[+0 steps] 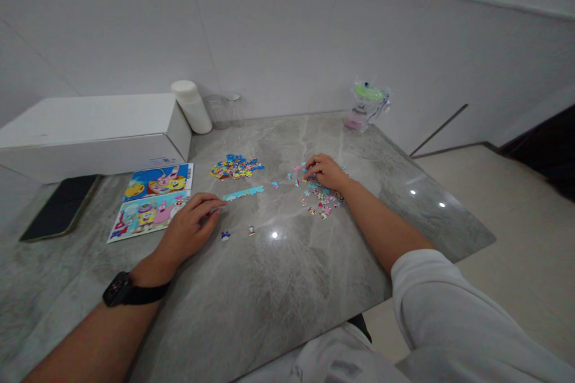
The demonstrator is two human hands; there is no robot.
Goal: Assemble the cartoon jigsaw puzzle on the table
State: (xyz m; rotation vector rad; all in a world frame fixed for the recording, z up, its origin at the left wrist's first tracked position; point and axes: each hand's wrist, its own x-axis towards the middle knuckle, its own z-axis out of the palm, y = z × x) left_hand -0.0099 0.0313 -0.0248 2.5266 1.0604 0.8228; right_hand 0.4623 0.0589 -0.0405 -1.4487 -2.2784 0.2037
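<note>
A short joined strip of light-blue jigsaw pieces lies on the grey marbled table. My left hand, a black watch on its wrist, rests at the strip's left end with fingers loosely stretched and nothing visible in them. Over a scattered pile of mostly light-blue and pink jigsaw pieces is my right hand, its fingers bent apart and fingertips down among the pieces. A lone blue-and-pink piece sits between strip and pile. Two loose pieces, one dark blue and one pale, lie nearer me.
A second pile of blue and yellow pieces lies farther back. Left are a cartoon picture sheet, a phone and a white box. By the wall stand a white bottle, clear glasses and a plastic bag.
</note>
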